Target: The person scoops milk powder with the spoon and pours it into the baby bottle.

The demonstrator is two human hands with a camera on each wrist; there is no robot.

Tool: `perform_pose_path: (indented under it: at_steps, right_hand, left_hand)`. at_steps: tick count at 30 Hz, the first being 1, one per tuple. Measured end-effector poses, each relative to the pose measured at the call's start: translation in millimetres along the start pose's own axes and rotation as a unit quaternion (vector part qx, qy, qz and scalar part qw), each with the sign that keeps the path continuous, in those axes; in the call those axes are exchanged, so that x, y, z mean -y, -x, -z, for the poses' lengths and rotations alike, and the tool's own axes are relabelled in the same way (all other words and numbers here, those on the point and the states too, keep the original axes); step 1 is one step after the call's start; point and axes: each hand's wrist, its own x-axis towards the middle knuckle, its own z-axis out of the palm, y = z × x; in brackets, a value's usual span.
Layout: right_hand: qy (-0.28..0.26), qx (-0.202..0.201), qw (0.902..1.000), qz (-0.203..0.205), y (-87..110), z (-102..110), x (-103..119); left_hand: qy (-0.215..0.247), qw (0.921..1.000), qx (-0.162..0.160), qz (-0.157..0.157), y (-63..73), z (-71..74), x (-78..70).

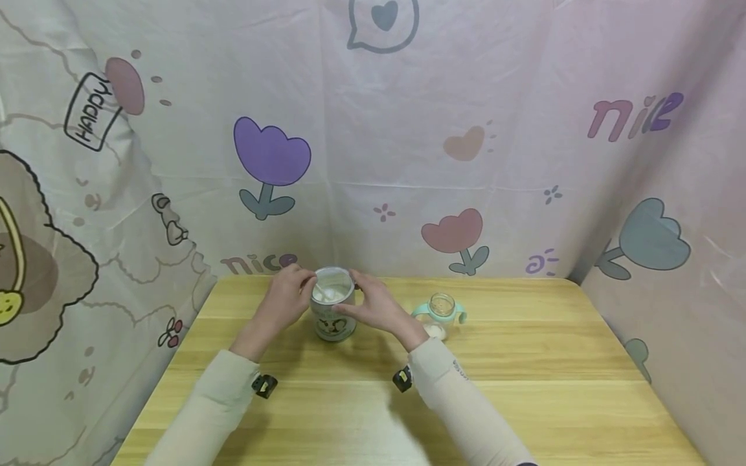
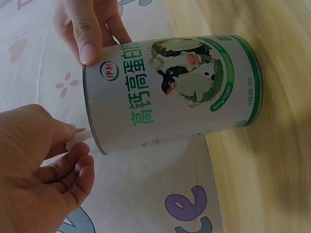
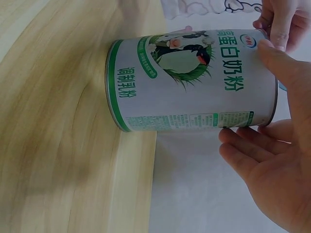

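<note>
The can stands on a wood-grain table, backed by printed fabric.

The can is flanked by the left hand and right hand; room is left over the bench between the sleeves, while rightward passage is obstructed by the bottle.

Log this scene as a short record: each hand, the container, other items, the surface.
left hand: pinches a white handle at the rim of the can
right hand: grips the can near its top
can state: upright, open, white contents visible
bottle: two-handled, uncapped, right of the can
pale round item: beside the bottle, partly hidden
surface: wooden table
</note>
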Motion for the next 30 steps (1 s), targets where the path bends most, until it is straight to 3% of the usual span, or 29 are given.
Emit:
perform_pose_path:
  at_steps: [9,21,30]
  right_hand:
    - [-0.007,0.002,1.0,-0.005,-2.6,0.3,-1.2]
    - [-0.005,0.0,1.0,-0.005,-1.7,-0.9,-1.6]
    - [-0.01,0.002,0.9999,-0.005,-0.9,0.0,-0.9]
  left_hand:
    - [0.021,0.9995,0.015,0.021,-0.5,2.0,2.2]
    - [0.01,0.9996,0.024,0.009,-0.9,1.2,3.8]
    - [0.027,0.9989,0.037,0.011,-0.6,3.7,-1.2]
